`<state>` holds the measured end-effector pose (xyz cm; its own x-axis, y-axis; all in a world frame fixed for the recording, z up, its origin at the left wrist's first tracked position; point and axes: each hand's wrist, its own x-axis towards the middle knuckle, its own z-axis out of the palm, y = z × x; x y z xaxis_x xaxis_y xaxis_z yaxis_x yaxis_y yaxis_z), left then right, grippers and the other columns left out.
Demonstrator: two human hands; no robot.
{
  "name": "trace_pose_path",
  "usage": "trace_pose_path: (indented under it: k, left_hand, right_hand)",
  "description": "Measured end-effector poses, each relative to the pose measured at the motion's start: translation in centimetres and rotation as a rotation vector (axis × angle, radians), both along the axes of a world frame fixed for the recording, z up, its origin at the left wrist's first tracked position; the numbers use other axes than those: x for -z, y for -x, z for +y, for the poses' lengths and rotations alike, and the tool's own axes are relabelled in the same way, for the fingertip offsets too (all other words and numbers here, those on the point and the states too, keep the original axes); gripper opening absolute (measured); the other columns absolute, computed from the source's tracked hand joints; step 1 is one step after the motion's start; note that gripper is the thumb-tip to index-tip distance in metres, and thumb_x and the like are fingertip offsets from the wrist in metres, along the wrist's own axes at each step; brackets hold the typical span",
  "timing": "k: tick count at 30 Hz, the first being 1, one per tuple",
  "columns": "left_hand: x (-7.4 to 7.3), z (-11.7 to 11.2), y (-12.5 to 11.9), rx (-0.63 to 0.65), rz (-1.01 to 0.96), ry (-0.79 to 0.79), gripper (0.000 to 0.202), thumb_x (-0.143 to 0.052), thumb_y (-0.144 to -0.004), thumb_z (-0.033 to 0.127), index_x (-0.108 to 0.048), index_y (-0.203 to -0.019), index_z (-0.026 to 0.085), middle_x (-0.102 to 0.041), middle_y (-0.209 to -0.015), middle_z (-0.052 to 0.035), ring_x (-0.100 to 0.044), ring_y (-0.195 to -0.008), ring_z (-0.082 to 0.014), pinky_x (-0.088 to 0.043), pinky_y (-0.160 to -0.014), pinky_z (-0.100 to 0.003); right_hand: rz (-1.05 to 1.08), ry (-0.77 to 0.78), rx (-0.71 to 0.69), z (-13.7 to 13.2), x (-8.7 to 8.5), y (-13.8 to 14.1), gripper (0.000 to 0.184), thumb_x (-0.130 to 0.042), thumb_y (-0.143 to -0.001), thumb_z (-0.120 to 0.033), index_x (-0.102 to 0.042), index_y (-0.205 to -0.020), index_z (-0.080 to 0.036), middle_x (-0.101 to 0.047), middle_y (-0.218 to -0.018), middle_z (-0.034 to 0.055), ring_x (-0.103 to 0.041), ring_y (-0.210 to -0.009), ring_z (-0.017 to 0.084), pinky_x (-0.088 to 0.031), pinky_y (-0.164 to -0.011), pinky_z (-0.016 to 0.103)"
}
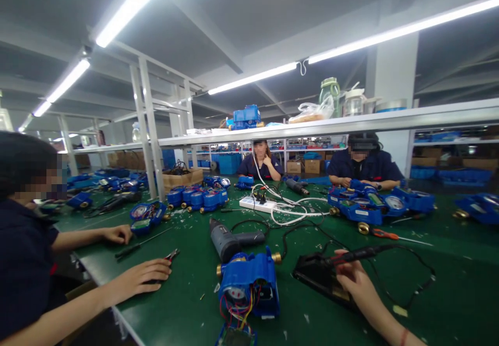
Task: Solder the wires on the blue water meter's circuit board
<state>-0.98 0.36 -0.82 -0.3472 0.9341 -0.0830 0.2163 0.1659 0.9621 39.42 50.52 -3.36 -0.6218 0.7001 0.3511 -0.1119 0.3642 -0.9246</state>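
Note:
My left hand (148, 276) rests on the green tabletop at the left, its fingers over a small pair of pliers (172, 254). The handles are mostly covered. At the right, my right hand (356, 278) grips a black soldering iron (362, 253) beside its dark stand (319, 276). Between my hands stands a blue water meter (249, 278) with brass fittings. Its housing is open, and red and yellow wires run to a circuit board (236, 335) at the bottom edge. Directly behind the meter lies a grey heat gun (230, 239).
A white power strip (257, 204) with tangled cables sits mid-table. Several blue meters (202, 197) stand around it. An orange screwdriver (384, 234) lies at right, a dark one (128, 252) at left. A shelf (331, 127) crosses overhead. Co-workers sit at left and opposite.

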Motion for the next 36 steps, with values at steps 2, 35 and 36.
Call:
trace_pose_path:
  k: [2,35,36]
  left_hand:
    - [0.1,0.0,0.1,0.018,0.021,-0.004,0.041,-0.058,-0.086,0.032,-0.056,-0.124,0.047,-0.06,-0.128,0.0055,-0.05,-0.126,-0.0236,-0.037,-0.107,-0.042]
    - [-3.3,0.7,-5.0,-0.074,0.062,-0.049,0.037,-0.059,-0.088,0.025,-0.056,-0.124,0.015,-0.061,-0.123,-0.007,-0.055,-0.119,-0.0258,-0.044,-0.104,-0.05]
    - [-3.2,0.7,-5.0,-0.08,0.059,-0.053,0.037,-0.059,-0.088,0.027,-0.056,-0.123,0.015,-0.061,-0.122,-0.0068,-0.056,-0.118,-0.0263,-0.044,-0.103,-0.05]
  right_hand:
    - [0.018,0.002,0.038,0.2,0.3,0.3,0.054,-0.052,-0.057,-0.04,-0.046,-0.107,-0.018,-0.052,-0.059,-0.0047,-0.051,-0.053,0.019,-0.04,-0.052,0.03]
    - [0.089,-0.14,0.12,-4.5,-1.4,-4.6,0.011,-0.049,-0.066,-0.033,-0.049,-0.066,-0.021,-0.048,-0.063,0.0005,-0.048,-0.059,0.019,-0.041,-0.055,0.03]
    - [0.072,-0.206,0.06,-5.1,-1.3,-5.2,0.011,-0.05,-0.068,-0.032,-0.051,-0.067,-0.021,-0.05,-0.065,0.001,-0.049,-0.061,0.019,-0.043,-0.058,0.031]
